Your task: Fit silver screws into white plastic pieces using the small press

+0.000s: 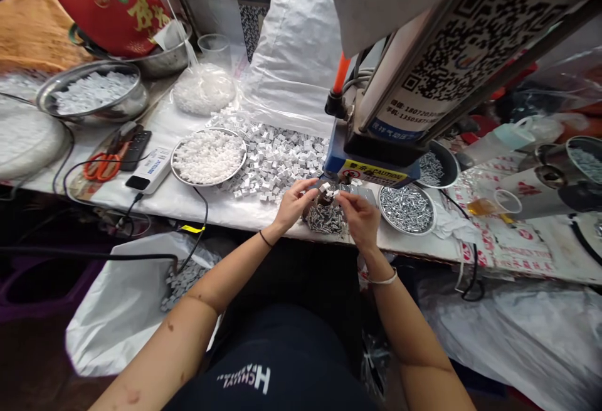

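Two bare hands, head view: left hand and right hand pinched almost shut on a tiny white plastic block, light, stiff, slippery, best taken by its edges, with a heap of loose screws at six o'clock.

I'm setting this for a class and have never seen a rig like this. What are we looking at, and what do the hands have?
This picture comes from a camera worn on a person's head, looking down at their own bare hands. The left hand and right hand meet beside a machine with a blue base, their fingertips around a small white piece. Beneath them lies a heap of screws, and a round metal tray of screws sits to the right. To the left, the white-covered bench holds scattered small square pieces, a metal plate of white pieces and orange-handled scissors.
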The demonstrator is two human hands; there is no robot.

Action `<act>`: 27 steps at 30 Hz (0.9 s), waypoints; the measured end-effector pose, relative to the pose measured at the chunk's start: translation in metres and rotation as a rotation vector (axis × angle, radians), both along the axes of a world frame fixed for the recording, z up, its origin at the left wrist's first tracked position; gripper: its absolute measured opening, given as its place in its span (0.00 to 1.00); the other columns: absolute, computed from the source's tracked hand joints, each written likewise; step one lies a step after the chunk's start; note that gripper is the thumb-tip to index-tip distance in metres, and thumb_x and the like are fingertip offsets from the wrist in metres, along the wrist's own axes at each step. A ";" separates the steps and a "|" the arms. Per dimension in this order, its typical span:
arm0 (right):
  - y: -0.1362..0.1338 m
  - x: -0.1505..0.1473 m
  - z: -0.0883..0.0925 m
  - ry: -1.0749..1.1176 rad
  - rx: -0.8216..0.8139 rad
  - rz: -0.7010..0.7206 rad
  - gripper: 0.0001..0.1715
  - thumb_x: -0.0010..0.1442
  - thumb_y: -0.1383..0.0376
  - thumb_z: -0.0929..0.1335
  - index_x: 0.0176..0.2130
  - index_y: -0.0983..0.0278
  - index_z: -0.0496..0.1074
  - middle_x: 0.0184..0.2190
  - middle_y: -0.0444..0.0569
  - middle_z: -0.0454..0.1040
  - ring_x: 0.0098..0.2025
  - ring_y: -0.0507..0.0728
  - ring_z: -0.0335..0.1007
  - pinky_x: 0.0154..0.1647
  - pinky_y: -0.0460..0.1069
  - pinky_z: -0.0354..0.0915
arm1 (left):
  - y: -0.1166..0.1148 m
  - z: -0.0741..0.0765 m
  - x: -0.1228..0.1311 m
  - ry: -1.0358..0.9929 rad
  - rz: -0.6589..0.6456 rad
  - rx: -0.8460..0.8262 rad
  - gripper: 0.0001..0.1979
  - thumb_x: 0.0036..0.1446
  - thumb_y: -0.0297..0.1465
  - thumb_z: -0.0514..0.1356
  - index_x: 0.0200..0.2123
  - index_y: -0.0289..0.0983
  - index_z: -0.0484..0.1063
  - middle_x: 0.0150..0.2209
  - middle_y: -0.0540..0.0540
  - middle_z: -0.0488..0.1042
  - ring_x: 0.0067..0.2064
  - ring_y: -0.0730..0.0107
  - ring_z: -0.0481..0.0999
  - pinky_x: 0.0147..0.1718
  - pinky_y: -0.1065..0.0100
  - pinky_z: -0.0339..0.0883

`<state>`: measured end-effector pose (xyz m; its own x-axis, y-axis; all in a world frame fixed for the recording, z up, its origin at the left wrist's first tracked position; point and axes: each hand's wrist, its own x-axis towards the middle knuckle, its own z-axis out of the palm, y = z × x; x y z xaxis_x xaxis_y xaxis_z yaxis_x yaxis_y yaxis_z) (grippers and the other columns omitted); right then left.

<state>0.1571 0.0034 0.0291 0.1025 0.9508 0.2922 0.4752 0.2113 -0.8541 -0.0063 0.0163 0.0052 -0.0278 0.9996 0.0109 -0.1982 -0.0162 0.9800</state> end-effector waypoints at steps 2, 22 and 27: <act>0.015 0.001 0.002 0.002 -0.013 0.016 0.12 0.55 0.58 0.69 0.35 0.61 0.78 0.34 0.46 0.80 0.35 0.56 0.75 0.39 0.50 0.69 | 0.017 -0.007 0.002 -0.064 -0.084 0.027 0.16 0.53 0.35 0.62 0.46 0.39 0.75 0.49 0.45 0.74 0.49 0.67 0.71 0.48 0.70 0.63; 0.033 0.013 0.008 -0.555 0.240 0.403 0.13 0.62 0.66 0.61 0.33 0.59 0.74 0.29 0.47 0.76 0.33 0.55 0.68 0.37 0.49 0.64 | 0.037 -0.015 0.009 -0.011 -0.282 0.132 0.21 0.40 0.35 0.70 0.41 0.39 0.77 0.39 0.46 0.73 0.35 0.74 0.69 0.35 0.71 0.63; 0.029 0.015 0.006 -0.483 0.234 0.395 0.15 0.62 0.67 0.61 0.45 0.57 0.74 0.40 0.48 0.77 0.43 0.57 0.72 0.45 0.51 0.66 | 0.042 -0.012 0.007 0.063 -0.317 0.220 0.14 0.46 0.36 0.67 0.37 0.38 0.79 0.41 0.43 0.72 0.41 0.68 0.71 0.38 0.69 0.64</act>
<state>0.1726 0.0328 0.0354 -0.4347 0.7963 0.4207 0.6422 0.6016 -0.4750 0.0010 0.0582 -0.0069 0.2895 0.9320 0.2181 -0.1665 -0.1754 0.9703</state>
